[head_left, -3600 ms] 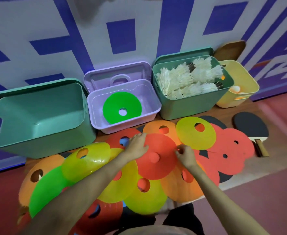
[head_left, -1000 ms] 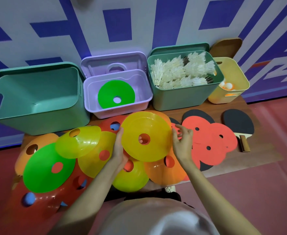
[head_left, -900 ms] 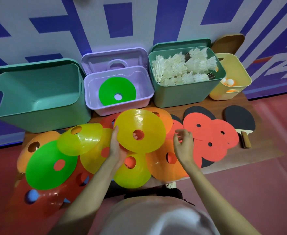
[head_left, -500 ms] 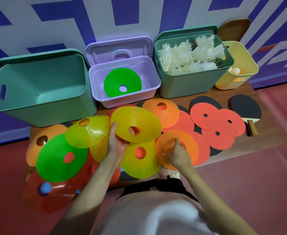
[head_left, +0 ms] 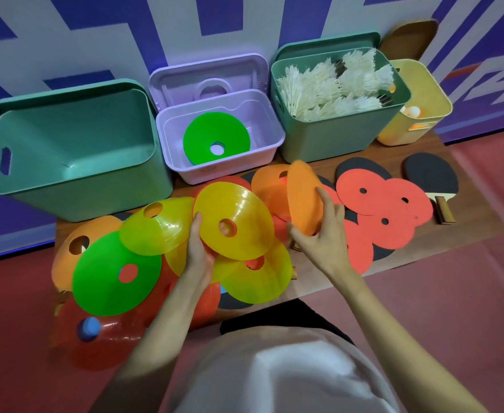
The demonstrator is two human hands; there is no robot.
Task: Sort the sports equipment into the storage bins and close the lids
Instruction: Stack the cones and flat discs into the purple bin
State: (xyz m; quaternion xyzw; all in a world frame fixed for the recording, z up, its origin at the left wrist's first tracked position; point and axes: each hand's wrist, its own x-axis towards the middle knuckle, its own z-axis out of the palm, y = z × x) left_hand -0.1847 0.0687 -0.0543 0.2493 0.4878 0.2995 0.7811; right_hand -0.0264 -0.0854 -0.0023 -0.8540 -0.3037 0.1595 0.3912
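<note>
No readable text, labels, brand names or numbers anywhere; the wall (head_left: 66,49) at twelve o'clock carries only big blue and white shapes, too cropped to read as letters.

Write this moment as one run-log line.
left hand: holds yellow cone | right hand: holds orange cone | lilac bin: one green cone, lid open

head view | faces forward and down | close above hands (head_left: 319,236), bins (head_left: 221,162) beyond
</note>
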